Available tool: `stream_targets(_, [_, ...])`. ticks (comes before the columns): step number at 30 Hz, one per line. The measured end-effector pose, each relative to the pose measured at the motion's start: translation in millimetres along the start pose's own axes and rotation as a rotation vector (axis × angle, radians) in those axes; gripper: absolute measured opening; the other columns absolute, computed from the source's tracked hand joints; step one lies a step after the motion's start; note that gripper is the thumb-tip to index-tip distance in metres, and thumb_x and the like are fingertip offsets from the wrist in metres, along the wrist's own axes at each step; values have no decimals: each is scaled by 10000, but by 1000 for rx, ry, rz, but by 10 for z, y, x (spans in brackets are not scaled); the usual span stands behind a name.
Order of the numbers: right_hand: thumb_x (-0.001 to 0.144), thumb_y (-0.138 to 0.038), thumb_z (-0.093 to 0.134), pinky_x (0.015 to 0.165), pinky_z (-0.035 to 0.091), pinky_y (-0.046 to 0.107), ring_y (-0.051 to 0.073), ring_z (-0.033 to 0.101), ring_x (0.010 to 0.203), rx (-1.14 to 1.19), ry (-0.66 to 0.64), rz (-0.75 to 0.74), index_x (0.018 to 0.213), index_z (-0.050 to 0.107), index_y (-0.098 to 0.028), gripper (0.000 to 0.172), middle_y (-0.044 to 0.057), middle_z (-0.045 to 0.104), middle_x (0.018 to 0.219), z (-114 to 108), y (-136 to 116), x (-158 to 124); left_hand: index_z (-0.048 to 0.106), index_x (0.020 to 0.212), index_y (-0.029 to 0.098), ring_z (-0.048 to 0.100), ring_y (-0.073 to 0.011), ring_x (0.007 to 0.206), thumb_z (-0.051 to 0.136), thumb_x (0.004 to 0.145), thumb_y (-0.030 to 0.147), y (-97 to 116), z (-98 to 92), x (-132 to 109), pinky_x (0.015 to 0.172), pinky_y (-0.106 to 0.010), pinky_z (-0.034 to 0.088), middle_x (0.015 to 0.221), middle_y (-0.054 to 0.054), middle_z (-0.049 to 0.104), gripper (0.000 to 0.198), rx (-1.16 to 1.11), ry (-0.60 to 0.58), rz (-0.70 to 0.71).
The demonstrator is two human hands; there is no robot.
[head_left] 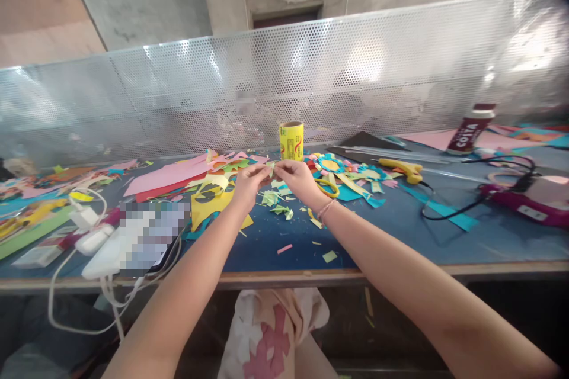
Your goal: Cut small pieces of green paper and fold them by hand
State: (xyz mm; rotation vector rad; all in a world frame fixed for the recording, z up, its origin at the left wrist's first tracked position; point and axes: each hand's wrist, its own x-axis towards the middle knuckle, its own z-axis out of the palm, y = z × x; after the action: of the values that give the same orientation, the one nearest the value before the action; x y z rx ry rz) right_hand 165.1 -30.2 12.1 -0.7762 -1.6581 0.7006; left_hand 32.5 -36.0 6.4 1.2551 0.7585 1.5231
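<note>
Left hand (pixel 249 182) and right hand (pixel 299 180) are pinching, fingers closed, a small pale green paper scrap (pixel 271 169) between them above the blue tabletop (pixel 391 231). Green paper clippings (pixel 278 204) are lying beneath; a yellow tape roll (pixel 291 141) is standing behind, scissors with yellow handles (pixel 328 188) just right, bare table nearer the front edge.

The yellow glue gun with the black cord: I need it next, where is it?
In the head view the yellow glue gun lies on the blue table, right of both hands, between the paper flower collage and the brown Costa bottle.

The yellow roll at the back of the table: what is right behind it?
Behind the yellow roll stands a shiny screen of punched metal running along the table's back edge. Through its holes only blurry shapes show; what lies beyond cannot be made out.
</note>
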Motion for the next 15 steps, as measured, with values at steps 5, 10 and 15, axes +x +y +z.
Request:
stream_targets(5, [715, -284, 526, 558, 422, 251, 114, 509, 548, -40, 49, -9, 638, 576, -164, 151, 0, 572, 583, 41, 47, -14, 655, 663, 164, 534, -98, 614, 733, 573, 280, -22, 12, -2, 666, -284, 470, 646, 7, 577, 166, -36, 30, 21])
stream_targets(10, [699, -266, 519, 562, 413, 249, 116, 504, 562, -134, 82, -9, 652, 569, -164, 123, 1, 569, 596, 49, 17, -34, 656, 654, 164, 528, -92, 600, 735, 570, 294, -25, 4, 0, 653, -274, 469, 627, 9, 573, 174, -19, 43, 21])
stream_targets(15, [669, -275, 547, 542, 384, 248, 110, 464, 551, -196, 112, 18, 617, 541, -171, 116, -12, 531, 577, 46, 11, -27, 654, 650, 157, 538, -97, 593, 742, 554, 306, -30, -5, 10, 649, -275, 468, 630, 4, 591, 199, 7, 75, 10])
